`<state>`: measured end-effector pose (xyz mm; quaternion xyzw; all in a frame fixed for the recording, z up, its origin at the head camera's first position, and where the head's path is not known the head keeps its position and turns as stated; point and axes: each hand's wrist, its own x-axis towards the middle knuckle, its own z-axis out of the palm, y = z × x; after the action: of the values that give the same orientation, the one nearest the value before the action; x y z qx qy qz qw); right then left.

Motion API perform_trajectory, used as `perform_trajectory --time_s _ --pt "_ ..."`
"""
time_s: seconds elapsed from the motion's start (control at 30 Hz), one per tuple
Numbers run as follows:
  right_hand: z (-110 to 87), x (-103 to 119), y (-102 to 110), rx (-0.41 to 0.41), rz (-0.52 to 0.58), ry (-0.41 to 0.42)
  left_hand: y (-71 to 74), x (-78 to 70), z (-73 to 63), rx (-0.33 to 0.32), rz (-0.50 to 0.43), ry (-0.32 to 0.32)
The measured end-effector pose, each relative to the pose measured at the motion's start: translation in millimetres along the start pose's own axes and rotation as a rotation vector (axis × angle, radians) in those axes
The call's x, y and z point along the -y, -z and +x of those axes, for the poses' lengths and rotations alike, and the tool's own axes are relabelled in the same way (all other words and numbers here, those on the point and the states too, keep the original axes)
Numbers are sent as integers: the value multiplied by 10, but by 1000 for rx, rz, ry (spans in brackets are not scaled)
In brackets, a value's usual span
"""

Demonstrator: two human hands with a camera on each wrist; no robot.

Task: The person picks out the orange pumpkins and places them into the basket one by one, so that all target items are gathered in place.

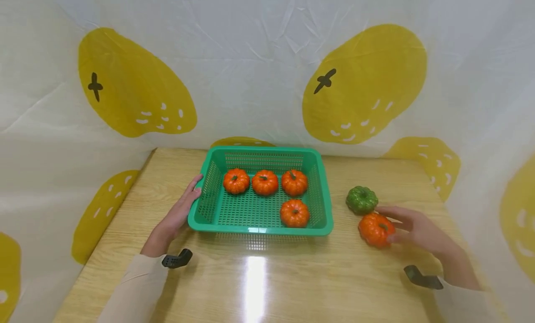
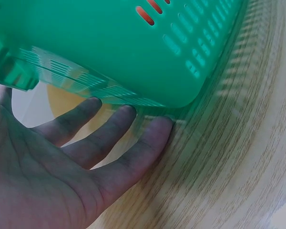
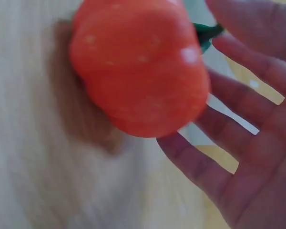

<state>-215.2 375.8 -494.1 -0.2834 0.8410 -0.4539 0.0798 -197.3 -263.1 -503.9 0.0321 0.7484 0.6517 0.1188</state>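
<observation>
A green plastic basket [image 1: 259, 229] stands on the table with an orange pumpkin [image 1: 236, 181] at its back left, others along the back and one at the front right. My left hand [image 1: 180, 215] rests against the basket's left side, its fingers extended along the wall [image 2: 133, 62]. To the right of the basket, my right hand [image 1: 418, 228] holds a small orange pumpkin [image 1: 376, 230] between thumb and fingers. That pumpkin [image 3: 138, 67] is tilted, its green stem towards the palm. A green pumpkin [image 1: 362, 200] sits just behind it, near the fingertips.
The wooden table [image 1: 317, 276] meets a white curtain [image 1: 251, 81] with yellow fruit prints at the back and sides. Dark wrist straps show on both sleeves.
</observation>
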Motion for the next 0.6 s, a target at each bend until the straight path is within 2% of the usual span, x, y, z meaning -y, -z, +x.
perform_trajectory --time_s 0.27,0.43,0.6 --pt "-24 -57 -143 -23 -177 -20 16 14 3 -1 17 2" --pt "-22 -50 -162 -34 -158 5 16 17 0 -3 13 6" --pt "-8 -6 -165 -27 -120 -15 5 3 3 -1 13 -1"
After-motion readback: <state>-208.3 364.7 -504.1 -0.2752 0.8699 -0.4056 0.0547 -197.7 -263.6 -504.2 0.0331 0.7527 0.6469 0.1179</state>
